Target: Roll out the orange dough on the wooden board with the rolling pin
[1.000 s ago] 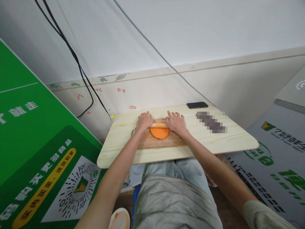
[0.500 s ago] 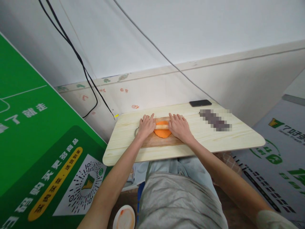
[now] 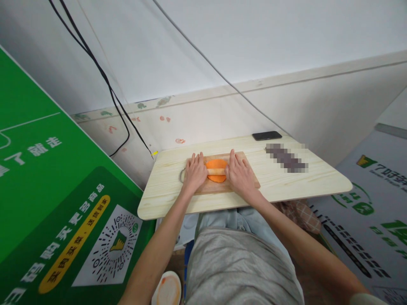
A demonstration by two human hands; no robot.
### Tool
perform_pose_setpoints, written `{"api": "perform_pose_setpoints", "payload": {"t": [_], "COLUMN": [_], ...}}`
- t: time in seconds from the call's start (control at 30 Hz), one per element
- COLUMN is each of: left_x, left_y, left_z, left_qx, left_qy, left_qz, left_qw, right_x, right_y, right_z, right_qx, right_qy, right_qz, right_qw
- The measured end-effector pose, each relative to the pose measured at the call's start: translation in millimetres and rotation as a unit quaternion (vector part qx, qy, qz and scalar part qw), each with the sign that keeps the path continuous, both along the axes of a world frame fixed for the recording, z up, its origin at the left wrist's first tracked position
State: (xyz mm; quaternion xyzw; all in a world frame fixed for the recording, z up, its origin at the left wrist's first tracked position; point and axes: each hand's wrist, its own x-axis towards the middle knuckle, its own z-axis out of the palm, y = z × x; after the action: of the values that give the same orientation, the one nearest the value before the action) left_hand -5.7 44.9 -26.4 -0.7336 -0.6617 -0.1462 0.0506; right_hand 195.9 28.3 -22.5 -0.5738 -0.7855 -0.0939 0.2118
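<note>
A flat round of orange dough point(image 3: 216, 164) lies on a brown wooden board point(image 3: 251, 181) on a pale wooden table point(image 3: 165, 188). A light wooden rolling pin point(image 3: 216, 171) lies across the near half of the dough. My left hand point(image 3: 194, 171) presses flat on the pin's left end, fingers stretched out. My right hand point(image 3: 241, 171) presses flat on its right end in the same way. Only the short middle stretch of the pin shows between my hands.
A black phone point(image 3: 267, 135) lies at the table's far right corner, with a blurred patch point(image 3: 286, 157) beside it. A green printed panel point(image 3: 47, 203) leans on the left. Black cables point(image 3: 108, 89) hang down the wall. An orange-smeared bowl point(image 3: 167, 290) sits on the floor.
Both hands have rolled the pin toward me, from the dough's far edge to its near half. More of the dough now shows beyond the pin.
</note>
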Motion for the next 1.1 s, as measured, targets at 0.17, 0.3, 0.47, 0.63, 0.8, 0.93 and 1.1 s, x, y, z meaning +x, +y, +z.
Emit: {"api": "perform_pose_setpoints", "payload": {"t": [0.17,0.3,0.47,0.63,0.8,0.93,1.1], "left_x": [-0.1,0.1,2.8,3.6,0.4,0.0,7.5], "left_y": [-8.4,-17.8,-33.5,-46.0,-48.7,-31.7,2.3], "left_z": [-2.8,-6.4,-9.1,-15.8,-18.4,-9.1,6.8], "left_qx": [0.011,0.030,0.055,0.061,0.067,0.042,0.001], "left_qy": [-0.020,-0.038,-0.056,-0.087,-0.091,-0.059,-0.024], "left_qz": [-0.002,-0.006,0.000,0.021,0.001,-0.009,0.013], "left_qw": [1.000,0.999,0.997,0.994,0.994,0.997,1.000], "right_x": [-2.0,-1.8,-1.0,-0.8,0.0,1.6,3.2], "right_y": [-9.4,-19.1,-35.1,-51.6,-54.4,-32.5,10.4], "right_z": [-4.5,-8.2,-14.4,-19.8,-23.1,-15.4,1.0], "right_qx": [0.008,0.021,0.033,0.038,0.035,0.007,-0.007], "right_qy": [0.006,0.011,0.019,0.022,0.023,0.015,-0.023], "right_qz": [-0.010,-0.005,-0.002,0.013,0.013,0.006,0.005], "right_qw": [1.000,1.000,0.999,0.999,0.999,1.000,1.000]}}
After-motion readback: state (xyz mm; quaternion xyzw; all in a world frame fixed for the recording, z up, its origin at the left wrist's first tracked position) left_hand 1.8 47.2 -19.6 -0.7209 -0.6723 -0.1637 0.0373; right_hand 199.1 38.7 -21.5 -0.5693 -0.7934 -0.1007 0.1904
